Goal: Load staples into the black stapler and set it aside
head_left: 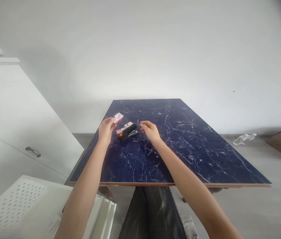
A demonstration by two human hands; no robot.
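Forearms [85,189] outstretched, my left hand [105,131] pinches a red-and-white box [117,117] by one end — perhaps leaving its print visible — my right hand [151,130] half-curled, seemingly empty, beside the stapler [129,129].

Forearms [87,189] are bare — dark trousers [150,212] show pale streaks.

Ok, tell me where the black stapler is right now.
In the head view, the black stapler lies on the left half of the blue marbled tabletop, between the left hand and right hand, beside a small white box.
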